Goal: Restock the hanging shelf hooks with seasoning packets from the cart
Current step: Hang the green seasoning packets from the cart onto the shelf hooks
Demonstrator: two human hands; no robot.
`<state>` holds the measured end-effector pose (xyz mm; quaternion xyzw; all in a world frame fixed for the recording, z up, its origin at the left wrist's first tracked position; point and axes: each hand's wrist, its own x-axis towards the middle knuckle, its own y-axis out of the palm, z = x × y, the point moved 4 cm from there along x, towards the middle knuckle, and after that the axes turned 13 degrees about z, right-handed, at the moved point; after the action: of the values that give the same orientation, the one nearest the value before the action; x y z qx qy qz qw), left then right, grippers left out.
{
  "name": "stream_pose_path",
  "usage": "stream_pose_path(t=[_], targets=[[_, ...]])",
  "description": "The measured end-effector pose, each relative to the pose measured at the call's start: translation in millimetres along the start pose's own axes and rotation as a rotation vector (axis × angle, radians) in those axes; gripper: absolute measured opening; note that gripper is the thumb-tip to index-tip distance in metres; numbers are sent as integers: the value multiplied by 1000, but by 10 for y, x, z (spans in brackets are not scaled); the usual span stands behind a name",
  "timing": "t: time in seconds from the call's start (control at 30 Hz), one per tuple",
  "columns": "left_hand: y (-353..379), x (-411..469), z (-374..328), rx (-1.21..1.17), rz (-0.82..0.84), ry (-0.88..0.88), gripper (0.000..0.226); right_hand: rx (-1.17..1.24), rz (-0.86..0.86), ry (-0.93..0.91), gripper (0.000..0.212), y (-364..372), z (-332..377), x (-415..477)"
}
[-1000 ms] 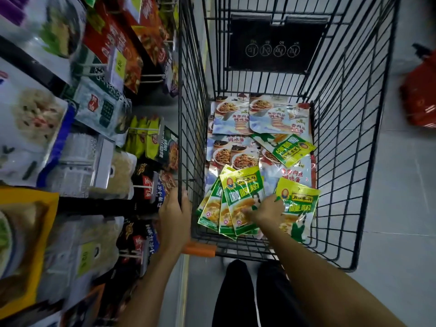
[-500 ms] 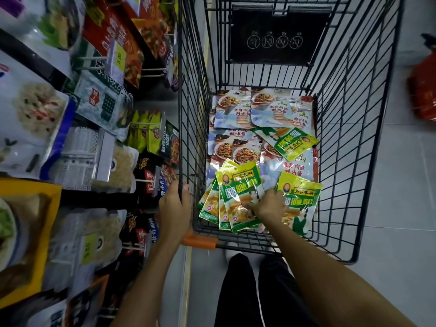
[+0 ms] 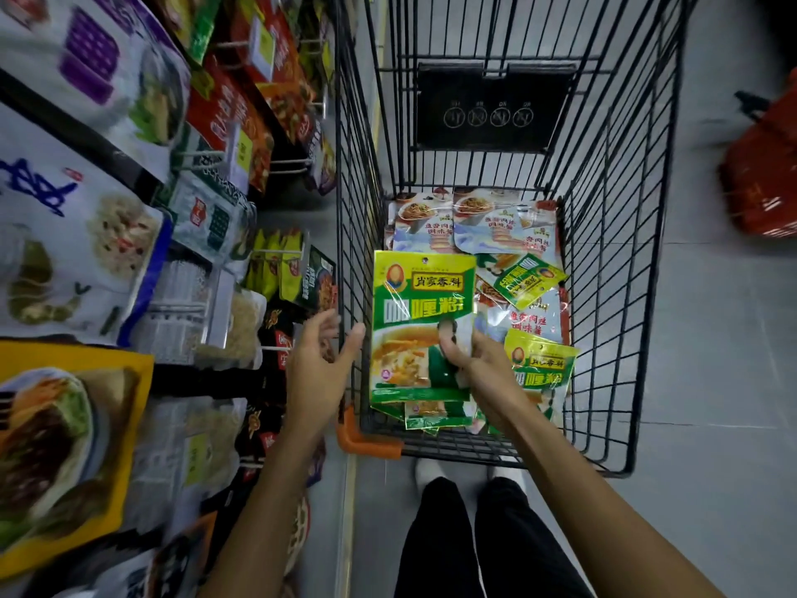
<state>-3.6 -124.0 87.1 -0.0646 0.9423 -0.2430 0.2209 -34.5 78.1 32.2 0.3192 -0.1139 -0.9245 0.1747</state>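
My right hand [image 3: 478, 373] pinches the lower right of a stack of green-and-yellow seasoning packets [image 3: 420, 312], lifted upright above the near end of the black wire cart [image 3: 621, 295]. My left hand [image 3: 315, 373] hovers with its fingers spread just left of the stack, outside the cart's left wall, touching nothing. More green packets [image 3: 539, 364] and pale blue sauce packets [image 3: 496, 226] lie on the cart's floor. Shelf hooks [image 3: 276, 252] with hanging yellow-green packets stick out at the left.
The shelving on the left is crowded with hanging food pouches [image 3: 77, 252] from top to bottom. An orange corner bumper [image 3: 366, 442] marks the cart's near left corner. A red basket [image 3: 763, 183] sits on the grey floor at the right. My legs stand behind the cart.
My right hand has lifted the green packets off the cart floor and squared them into an upright stack. My left hand let go of the cart's rim and rose beside the stack.
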Motion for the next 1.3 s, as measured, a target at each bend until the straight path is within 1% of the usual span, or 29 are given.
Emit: stream_pose_path(t=[0.07, 0.13, 0.2, 0.27, 0.3, 0.33, 0.4, 0.43, 0.47, 0.53, 0.63, 0.67, 0.77, 0.8, 0.83, 0.9, 0.93, 1.0, 1.07, 1.1, 1.2, 1.3], targets=[[-3, 24, -112, -250, 178, -44, 46, 106, 158, -12, 22, 271, 107, 4], [-32, 36, -114, -365, 265, -110, 42, 101, 249, -20, 23, 478, 143, 47], [-91, 51, -51, -469, 257, -167, 30, 120, 257, 1, 18, 536, 73, 126], [-137, 71, 62, -537, 227, -201, 23, 134, 175, 12, 14, 425, -69, 211], [-162, 83, 120, -548, 203, -216, 20, 34, 74, 29, 14, 283, -177, 266], [-191, 93, 182, -552, 169, -231, 16, -138, -54, 75, 17, 102, -314, 317], [-257, 114, 321, -567, 98, -250, 10, -514, -288, 262, 37, -256, -616, 383], [-288, 120, 377, -583, 75, -250, 10, -640, -346, 366, 49, -381, -762, 407], [-313, 126, 418, -596, 61, -251, 12, -724, -364, 445, 59, -452, -886, 429], [-348, 144, 486, -609, 46, -255, 16, -825, -337, 527, 76, -469, -1054, 492], [-368, 174, 555, -632, 61, -254, 19, -933, -327, 577, 82, -372, -1160, 578], [-376, 183, 569, -637, 66, -249, 17, -932, -356, 590, 82, -351, -1169, 588], [-409, 191, 585, -655, 51, -232, 14, -815, -516, 614, 83, -339, -1132, 537], [-419, 187, 580, -654, 43, -228, 15, -776, -552, 603, 78, -343, -1120, 515], [-426, 180, 567, -653, 40, -222, 15, -744, -557, 581, 69, -345, -1112, 503], [-430, 151, 518, -669, 46, -199, 21, -683, -517, 520, 47, -345, -1080, 491], [-426, 132, 483, -678, 53, -187, 23, -630, -504, 481, 40, -351, -1052, 480], [-421, 86, 413, -687, 61, -168, 20, -509, -468, 387, 38, -353, -956, 440], [-429, 25, 324, -707, 51, -154, 13, -466, -419, 312, 42, -332, -799, 372], [-443, -10, 273, -714, 43, -146, 12, -446, -398, 272, 40, -318, -699, 328], [-500, -140, 86, -717, 6, -128, 13, -337, -343, 164, 26, -280, -335, 185], [-627, -313, -136, -685, -88, -94, 8, -284, -247, 73, 17, -187, 161, 27]])
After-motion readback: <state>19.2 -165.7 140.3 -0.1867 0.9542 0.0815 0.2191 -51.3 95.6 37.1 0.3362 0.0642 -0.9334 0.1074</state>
